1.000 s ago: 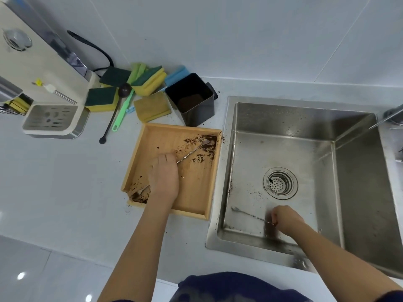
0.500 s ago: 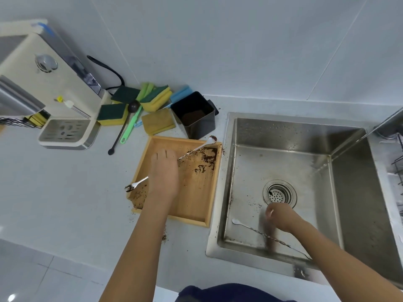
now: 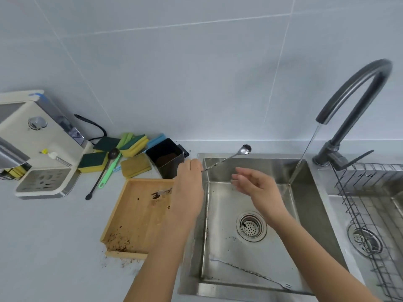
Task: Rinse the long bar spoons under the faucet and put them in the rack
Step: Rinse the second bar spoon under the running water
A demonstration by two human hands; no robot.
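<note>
My left hand (image 3: 189,184) is shut on a long twisted bar spoon (image 3: 231,157), held over the left rim of the steel sink (image 3: 305,201) with its bowl pointing up and right. My right hand (image 3: 255,184) hovers open over the sink, holding nothing, just right of the spoon's stem. A second bar spoon (image 3: 250,272) lies flat along the front of the sink floor, its forked end at the right. Water runs in a thin stream from the dark curved faucet (image 3: 357,99) into the sink's back right corner. A wire rack (image 3: 370,205) sits over the right basin.
A wooden tray (image 3: 135,216) smeared with coffee grounds lies left of the sink, with a spoon end in it. Behind it stand a black grounds container (image 3: 165,158), sponges (image 3: 133,144), a black scoop and a green brush. A cream coffee machine (image 3: 37,144) is at far left.
My left hand lifted a bar spoon out of the tray and carried it right over the sink. My right hand left the other spoon on the sink floor and rose, open. The view tilted up.
</note>
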